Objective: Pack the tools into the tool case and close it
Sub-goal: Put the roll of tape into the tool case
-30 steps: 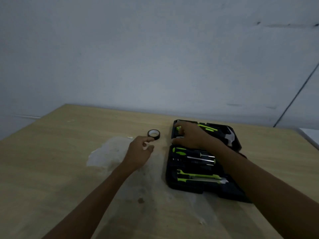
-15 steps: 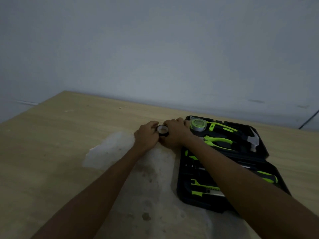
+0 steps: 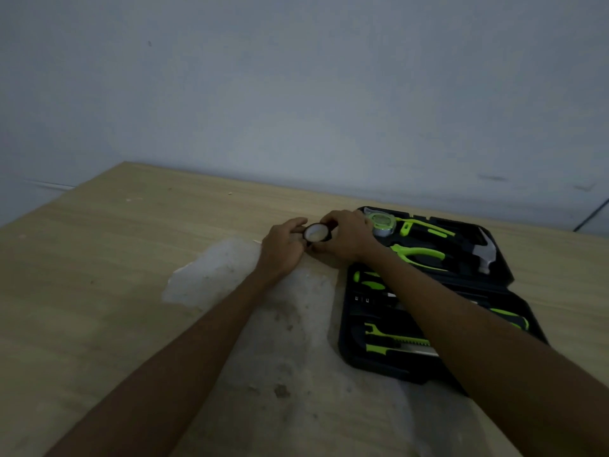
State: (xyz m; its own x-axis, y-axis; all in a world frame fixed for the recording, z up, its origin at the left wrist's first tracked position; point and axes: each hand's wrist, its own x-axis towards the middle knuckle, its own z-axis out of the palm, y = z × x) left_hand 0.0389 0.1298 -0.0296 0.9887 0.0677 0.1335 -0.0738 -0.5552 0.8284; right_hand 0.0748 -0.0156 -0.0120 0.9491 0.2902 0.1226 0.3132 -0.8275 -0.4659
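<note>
A black roll of tape (image 3: 315, 233) stands tilted on edge between both hands, just left of the open black tool case (image 3: 497, 278). My left hand (image 3: 282, 248) grips its left side and my right hand (image 3: 346, 237) grips its right side. In the far half of the case lie a tape measure (image 3: 382, 222), green-handled pliers (image 3: 418, 253) and a hammer (image 3: 482, 252). The near half holds screwdrivers (image 3: 367, 281) and a green utility knife (image 3: 392, 341), partly hidden by my right forearm.
The case lies on a wooden table (image 3: 99, 275) with a pale worn patch (image 3: 230, 275) under my left arm. A grey wall (image 3: 296, 94) runs close behind the table's far edge.
My right hand left the case and joined my left hand on the tape roll, which now stands lifted on edge between them. The view shifted left.
</note>
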